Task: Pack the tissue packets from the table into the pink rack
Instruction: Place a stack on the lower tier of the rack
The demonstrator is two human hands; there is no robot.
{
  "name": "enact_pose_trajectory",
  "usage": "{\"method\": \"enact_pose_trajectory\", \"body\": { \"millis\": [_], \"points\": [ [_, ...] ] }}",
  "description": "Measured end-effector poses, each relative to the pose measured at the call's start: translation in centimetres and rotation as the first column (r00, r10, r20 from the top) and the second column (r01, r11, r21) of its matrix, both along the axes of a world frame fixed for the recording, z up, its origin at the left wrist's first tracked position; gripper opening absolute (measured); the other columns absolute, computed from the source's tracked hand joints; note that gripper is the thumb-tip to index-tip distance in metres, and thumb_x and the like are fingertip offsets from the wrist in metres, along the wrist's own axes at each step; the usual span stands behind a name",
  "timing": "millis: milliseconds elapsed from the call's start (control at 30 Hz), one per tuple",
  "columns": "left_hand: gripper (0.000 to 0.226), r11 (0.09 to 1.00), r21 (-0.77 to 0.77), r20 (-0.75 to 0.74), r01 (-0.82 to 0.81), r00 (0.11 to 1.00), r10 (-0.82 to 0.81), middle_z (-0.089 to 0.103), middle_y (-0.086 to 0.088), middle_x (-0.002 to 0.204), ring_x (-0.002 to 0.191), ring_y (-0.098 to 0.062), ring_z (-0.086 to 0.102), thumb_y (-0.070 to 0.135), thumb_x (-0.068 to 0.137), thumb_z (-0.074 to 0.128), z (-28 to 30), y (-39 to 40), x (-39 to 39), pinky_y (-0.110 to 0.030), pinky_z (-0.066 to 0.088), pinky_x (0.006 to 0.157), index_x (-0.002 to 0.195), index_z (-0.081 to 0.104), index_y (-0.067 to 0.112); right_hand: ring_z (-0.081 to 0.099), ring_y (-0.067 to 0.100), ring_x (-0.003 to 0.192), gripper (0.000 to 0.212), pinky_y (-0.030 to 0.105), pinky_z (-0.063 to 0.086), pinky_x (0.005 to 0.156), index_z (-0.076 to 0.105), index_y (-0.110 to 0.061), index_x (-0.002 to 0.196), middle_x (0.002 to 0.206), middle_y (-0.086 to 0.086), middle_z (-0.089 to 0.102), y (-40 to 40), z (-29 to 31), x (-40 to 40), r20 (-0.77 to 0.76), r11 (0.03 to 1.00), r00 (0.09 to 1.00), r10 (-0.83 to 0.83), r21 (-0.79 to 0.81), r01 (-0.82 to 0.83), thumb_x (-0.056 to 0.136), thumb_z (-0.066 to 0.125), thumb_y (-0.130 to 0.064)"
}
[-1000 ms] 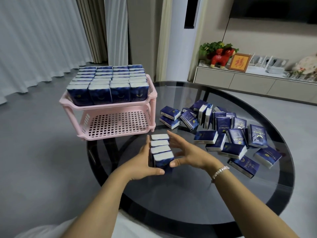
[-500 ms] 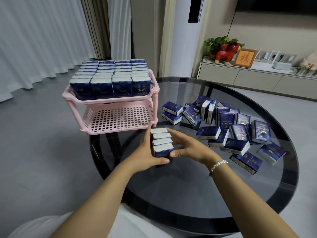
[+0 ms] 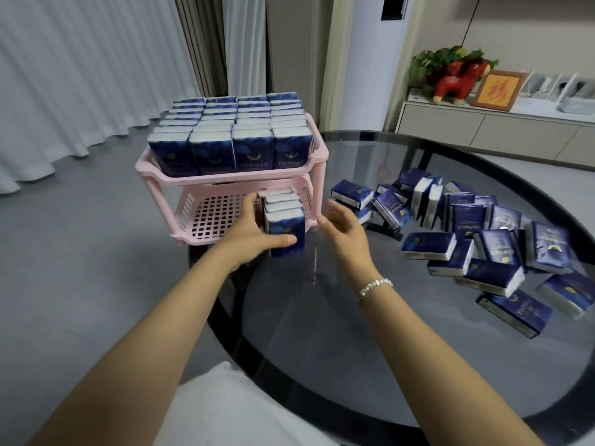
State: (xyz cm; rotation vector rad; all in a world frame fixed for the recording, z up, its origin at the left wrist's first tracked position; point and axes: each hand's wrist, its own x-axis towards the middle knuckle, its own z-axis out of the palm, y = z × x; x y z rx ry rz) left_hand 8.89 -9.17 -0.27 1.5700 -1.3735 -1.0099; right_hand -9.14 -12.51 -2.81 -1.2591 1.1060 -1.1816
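White curtains (image 3: pixel 64 85) hang over a grey floor (image 3: pixel 80 284). A low cabinet (image 3: pixel 489 130) by the wall holds a red toy horse (image 3: pixel 457 80), green leaves (image 3: pixel 428 61) and a framed picture (image 3: pixel 497 91).

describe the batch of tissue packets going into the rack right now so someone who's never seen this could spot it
Find the pink rack at the left edge of the round glass table. At the front right of its lower shelf stands a short row of packets, held in the left hand. Unlike the full top tier and the loose pile on the glass, it is the only batch in a grip.
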Motion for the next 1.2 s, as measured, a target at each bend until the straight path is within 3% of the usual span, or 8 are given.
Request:
{"method": "enact_pose_trajectory", "body": {
  "millis": [100, 233, 300, 433, 600, 767, 900, 1200],
  "points": [
    [0.113, 1.0, -0.006, 0.043, -0.021, 0.999, 0.021, 0.046, 0.004, 0.137, 0.125, -0.014, 0.048, 0.034, 0.049, 0.089, 0.3, -2.3, 0.4, -0.037, 0.039, 0.109, 0.14, 0.023, 0.018, 0.057, 0.009, 0.102, 0.041, 0.014, 0.047, 0.084, 0.054, -0.017, 0.13, 0.121, -0.003, 0.059, -1.7, -1.2, 1.0, -0.144, 0.998, 0.989, -0.043, -0.046, 0.037, 0.09, 0.059, -0.019],
    [0.071, 1.0, 0.001, 0.126, -0.029, 0.992, 0.028, 0.05, 0.006, 0.123, 0.113, -0.01, 0.049, 0.017, 0.068, 0.084, -0.1, -5.4, 0.5, -0.023, 0.039, 0.094, 0.122, 0.038, 0.021, 0.056, 0.002, 0.082, 0.018, 0.016, 0.041, 0.075, 0.066, -0.016, 0.105, 0.097, -0.008, 0.065, -2.9, -2.3, 1.6, -0.31, 0.983, 0.942, -0.131, -0.165, 0.082, 0.09, 0.057, -0.019],
    [0.072, 0.999, -0.01, 0.155, -0.032, 0.987, 0.033, 0.052, 0.003, 0.124, 0.112, -0.012, 0.05, 0.017, 0.069, 0.083, -0.5, -6.7, 0.6, -0.023, 0.038, 0.094, 0.126, 0.038, 0.021, 0.055, -0.002, 0.078, 0.017, 0.01, 0.041, 0.072, 0.066, -0.017, 0.105, 0.092, -0.012, 0.062, -2.9, -2.5, 1.7, -0.333, 0.975, 0.928, -0.166, -0.196, 0.104, 0.091, 0.057, -0.021],
    [0.093, 0.999, 0.022, 0.172, -0.03, 0.985, 0.025, 0.051, 0.004, 0.131, 0.118, -0.016, 0.05, 0.022, 0.064, 0.086, -1.3, -8.6, 0.9, -0.031, 0.042, 0.101, 0.138, 0.03, 0.018, 0.056, -0.007, 0.077, 0.016, 0.006, 0.041, 0.071, 0.066, -0.021, 0.105, 0.087, -0.018, 0.061, -3.1, -2.8, 1.7, -0.342, 0.971, 0.923, -0.177, -0.215, 0.106, 0.091, 0.058, -0.022],
    [0.071, 1.0, 0.007, 0.211, 0.007, 0.977, -0.008, 0.053, 0.006, 0.122, 0.107, -0.01, 0.05, 0.019, 0.076, 0.078, -1.4, -9.7, 0.6, -0.018, 0.044, 0.082, 0.134, 0.038, 0.018, 0.056, -0.006, 0.077, 0.016, 0.006, 0.042, 0.071, 0.067, -0.023, 0.104, 0.082, -0.026, 0.057, -3.0, -2.8, 1.8, -0.32, 0.969, 0.928, -0.191, -0.213, 0.126, 0.09, 0.058, -0.021],
    [0.052, 1.0, -0.02, 0.286, -0.02, 0.958, 0.024, 0.054, 0.003, 0.124, 0.11, -0.01, 0.049, 0.018, 0.089, 0.063, -2.0, -10.4, -0.6, -0.024, 0.034, 0.088, 0.136, 0.04, 0.017, 0.058, -0.005, 0.078, 0.017, 0.005, 0.042, 0.07, 0.067, -0.023, 0.105, 0.087, -0.021, 0.061, -2.9, -2.9, 1.9, -0.302, 0.966, 0.93, -0.207, -0.215, 0.145, 0.09, 0.059, -0.022],
    [0.054, 0.999, 0.01, 0.353, -0.033, 0.935, 0.028, 0.049, -0.007, 0.137, 0.12, -0.026, 0.049, 0.024, 0.093, 0.056, -2.4, -10.6, -1.2, -0.029, 0.034, 0.091, 0.141, 0.034, 0.019, 0.059, 0.001, 0.082, 0.02, 0.008, 0.043, 0.07, 0.067, -0.023, 0.108, 0.092, -0.016, 0.064, -2.9, -2.8, 1.9, -0.3, 0.965, 0.93, -0.212, -0.213, 0.151, 0.089, 0.059, -0.022],
    [0.056, 1.0, -0.018, 0.292, -0.009, 0.956, 0.014, 0.052, -0.005, 0.132, 0.103, -0.016, 0.051, 0.018, 0.09, 0.058, -1.6, -9.9, -1.7, -0.028, 0.039, 0.084, 0.14, 0.033, 0.02, 0.058, -0.005, 0.078, 0.019, 0.001, 0.04, 0.066, 0.067, -0.024, 0.107, 0.088, -0.018, 0.062, -2.8, -2.7, 1.9, -0.298, 0.966, 0.931, -0.211, -0.21, 0.152, 0.089, 0.059, -0.023]
  ]
}}
